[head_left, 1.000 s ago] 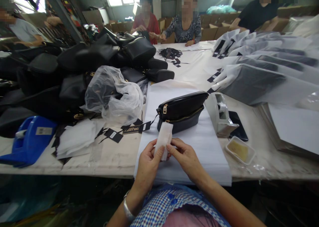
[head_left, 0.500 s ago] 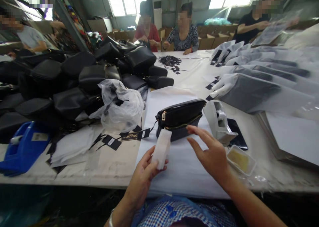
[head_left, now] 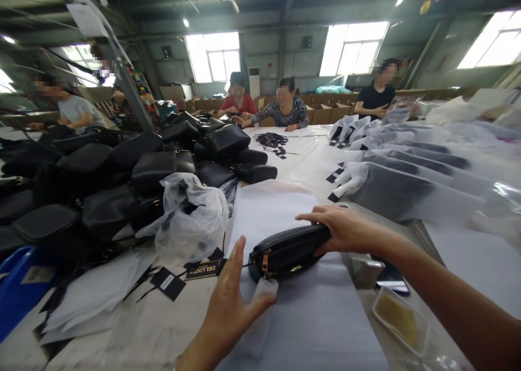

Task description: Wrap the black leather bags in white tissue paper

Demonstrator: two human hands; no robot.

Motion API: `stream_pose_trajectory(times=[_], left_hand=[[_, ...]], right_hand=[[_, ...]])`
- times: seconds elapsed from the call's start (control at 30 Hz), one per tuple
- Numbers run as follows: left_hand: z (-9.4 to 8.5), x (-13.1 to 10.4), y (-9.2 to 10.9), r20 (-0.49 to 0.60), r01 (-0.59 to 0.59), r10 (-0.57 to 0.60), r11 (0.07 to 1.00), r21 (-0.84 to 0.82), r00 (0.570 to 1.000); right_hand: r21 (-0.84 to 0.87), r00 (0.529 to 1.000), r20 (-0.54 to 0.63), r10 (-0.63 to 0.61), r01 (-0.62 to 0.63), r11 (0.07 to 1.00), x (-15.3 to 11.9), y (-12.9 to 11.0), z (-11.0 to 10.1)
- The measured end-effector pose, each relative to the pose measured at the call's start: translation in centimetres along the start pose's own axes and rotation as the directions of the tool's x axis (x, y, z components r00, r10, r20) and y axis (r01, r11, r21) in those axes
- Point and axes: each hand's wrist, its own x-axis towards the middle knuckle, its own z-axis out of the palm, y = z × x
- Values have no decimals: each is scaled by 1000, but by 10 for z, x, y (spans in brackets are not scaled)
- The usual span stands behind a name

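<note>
A small black handbag (head_left: pixel 291 251) with a gold-coloured zip pull at its left end lies tilted on white sheets (head_left: pixel 321 322) in front of me. My right hand (head_left: pixel 344 227) grips the bag's right end, thumb below and fingers over the top, with the index finger pointing out. My left hand (head_left: pixel 230 300) is open at the bag's left end, fingers up and thumb apart. By the left thumb, a strip of white wrapping paper (head_left: pixel 264 289) hangs below the zip pull; whether the thumb presses on it I cannot tell.
Black bags (head_left: pixel 163 167) are heaped at left behind a crumpled clear plastic bag (head_left: pixel 191 213). Black tags (head_left: pixel 167 283) and white sheets (head_left: pixel 95 292) lie nearer. At right are wrapped bags (head_left: pixel 391 189), a tape dispenser (head_left: pixel 364 268) and a plastic tray (head_left: pixel 401 319). Several people sit beyond.
My right hand has moved onto the bag's right end and taken hold. My left hand has let go of the white paper strip and spread its fingers. The view has tilted up.
</note>
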Motion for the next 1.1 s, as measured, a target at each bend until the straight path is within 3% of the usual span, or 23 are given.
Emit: stream_pose_trajectory(times=[0.1,0.2,0.27,0.37,0.53,0.67,0.8,0.87,0.97,1.03,1.1], left_hand=[[21,-1,-5,151,-7,-6,996,89,989],[27,-13,-14,181,-59,0,946,319,983],[18,-17,-14,221,-49,-67,876,480,973],[-11,-8,-7,315,-109,-142,743,661,938],[-61,35,6,332,-348,123,496,796,935],[-66,60,-5,389,-453,235,412,790,891],[-56,58,-37,482,-454,59,449,770,874],[-58,51,-50,534,-442,-11,547,711,846],[-58,50,-49,546,-428,76,715,553,834],[-47,58,-37,468,-399,151,773,493,871],[-27,69,-24,399,-378,190,798,469,897]], right_hand=[[196,996,58,-70,57,979,-10,4,4],[330,997,1,-76,72,941,-26,10,20],[331,997,-45,-58,70,941,-36,12,30],[272,987,-153,-52,92,958,-46,10,39],[88,917,-397,-42,83,993,-44,-2,58],[-30,858,-504,-96,94,995,-39,-9,108],[-90,912,-387,-133,106,990,-48,-11,150],[-40,960,-259,-103,96,995,-57,-12,145],[97,993,-97,-66,76,992,-56,-12,106],[154,989,-142,-39,61,986,-37,-3,77],[172,957,-288,44,7,985,-2,15,58]])
